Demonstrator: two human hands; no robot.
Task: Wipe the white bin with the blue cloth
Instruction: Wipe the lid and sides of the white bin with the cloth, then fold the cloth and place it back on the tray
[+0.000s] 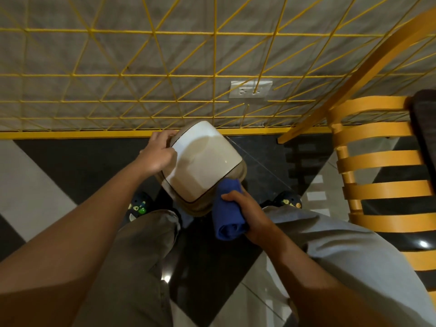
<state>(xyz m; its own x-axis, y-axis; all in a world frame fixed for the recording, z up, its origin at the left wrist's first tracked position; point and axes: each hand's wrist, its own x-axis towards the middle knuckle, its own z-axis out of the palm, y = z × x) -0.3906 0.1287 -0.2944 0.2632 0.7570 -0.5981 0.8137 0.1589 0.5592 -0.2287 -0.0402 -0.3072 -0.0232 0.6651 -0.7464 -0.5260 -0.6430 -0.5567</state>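
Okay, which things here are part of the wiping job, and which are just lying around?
In the job:
bin, gripped by the left hand
cloth, held by the right hand at the bin's side

Just around:
chair
socket
yellow grid

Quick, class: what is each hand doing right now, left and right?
Left hand: closed, gripping the edge of the white bin.
Right hand: closed, holding the blue cloth beside the bin.
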